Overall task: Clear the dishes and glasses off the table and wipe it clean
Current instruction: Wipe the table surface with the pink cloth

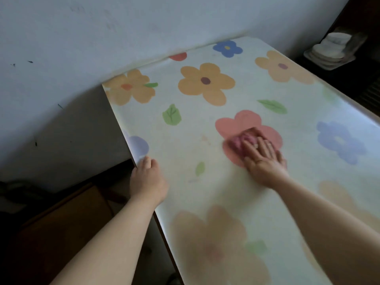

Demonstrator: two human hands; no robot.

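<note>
The table [185,140] wears a pale cover printed with big flowers and leaves. My right hand [265,157] lies flat on a pink cloth [239,141], pressing it onto a red flower near the table's middle. Most of the cloth is hidden under my fingers. My left hand [147,177] grips the table's left edge, thumb on top. A stack of white dishes [331,51] stands off the table at the far right, in a dark corner.
A pale wall [102,48] runs along the table's far edge and left side. A brown wooden piece of furniture [61,223] sits low at the left below the table edge. The room beyond the right edge is dark.
</note>
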